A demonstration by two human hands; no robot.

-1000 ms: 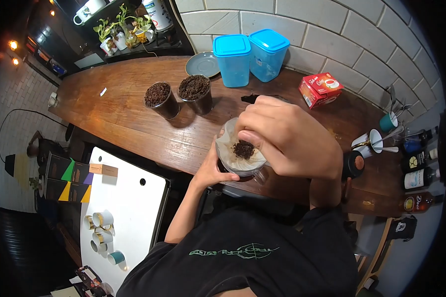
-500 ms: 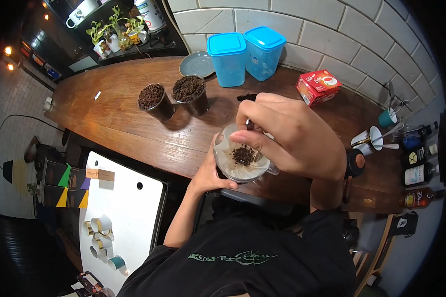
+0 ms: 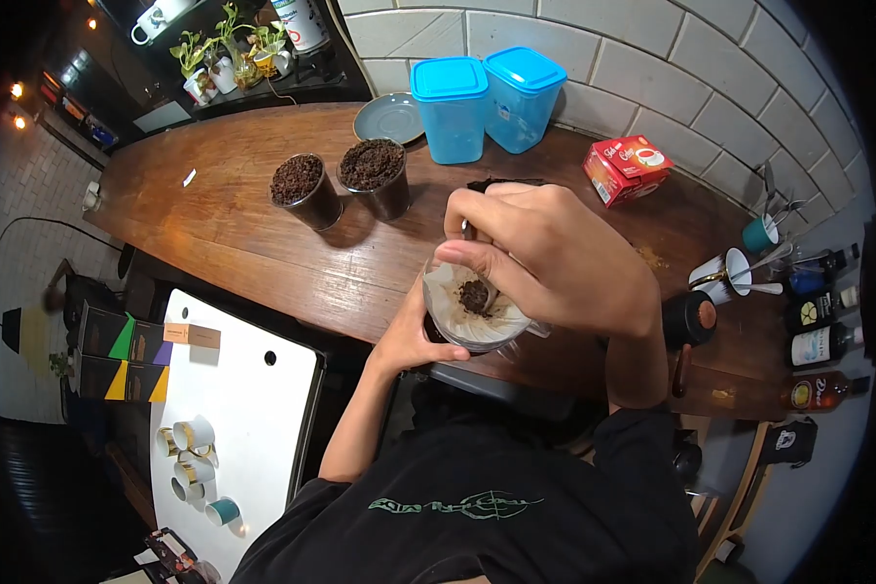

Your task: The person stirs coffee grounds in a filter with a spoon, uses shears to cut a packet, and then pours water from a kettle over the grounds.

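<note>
A clear dripper lined with a pale paper filter stands near the table's front edge. Dark coffee grounds lie in the middle of the filter. My left hand is wrapped round the dripper's left side. Over the filter, my right hand pinches the handle of a spoon, whose lower end reaches the grounds. Two glasses heaped with dark grounds stand farther back to the left.
Behind are a grey plate, two blue-lidded containers and a red box. Mugs, cutlery and bottles line the right side. A white table with several cups is at lower left.
My right hand has shifted slightly left with the spoon. The grounds in the filter now look more bunched, with a dark hollow. The view has moved a little.
</note>
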